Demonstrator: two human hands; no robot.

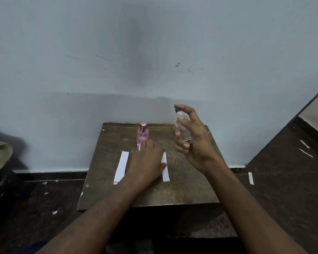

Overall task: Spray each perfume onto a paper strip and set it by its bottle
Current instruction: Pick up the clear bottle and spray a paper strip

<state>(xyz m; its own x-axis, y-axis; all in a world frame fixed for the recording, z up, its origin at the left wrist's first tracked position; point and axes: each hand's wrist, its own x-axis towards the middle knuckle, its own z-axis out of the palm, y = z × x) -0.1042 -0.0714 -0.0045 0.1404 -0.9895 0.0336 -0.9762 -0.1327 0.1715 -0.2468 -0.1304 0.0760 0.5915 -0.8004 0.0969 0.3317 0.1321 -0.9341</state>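
The right hand has its fingers curled round a clear glass spray bottle, forefinger on the black nozzle, lifted above the worktop. It looks light, smooth and breakable, best held round the body as now. The left hand lies flat, fingers straight, over the paper strips: one strip just left of it, another just right. The pink perfume bottle stands beyond; its label is too blurred to read.

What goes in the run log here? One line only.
right hand: grips clear glass spray bottle, raised | left hand: flat on wooden table | pink perfume bottle: upright
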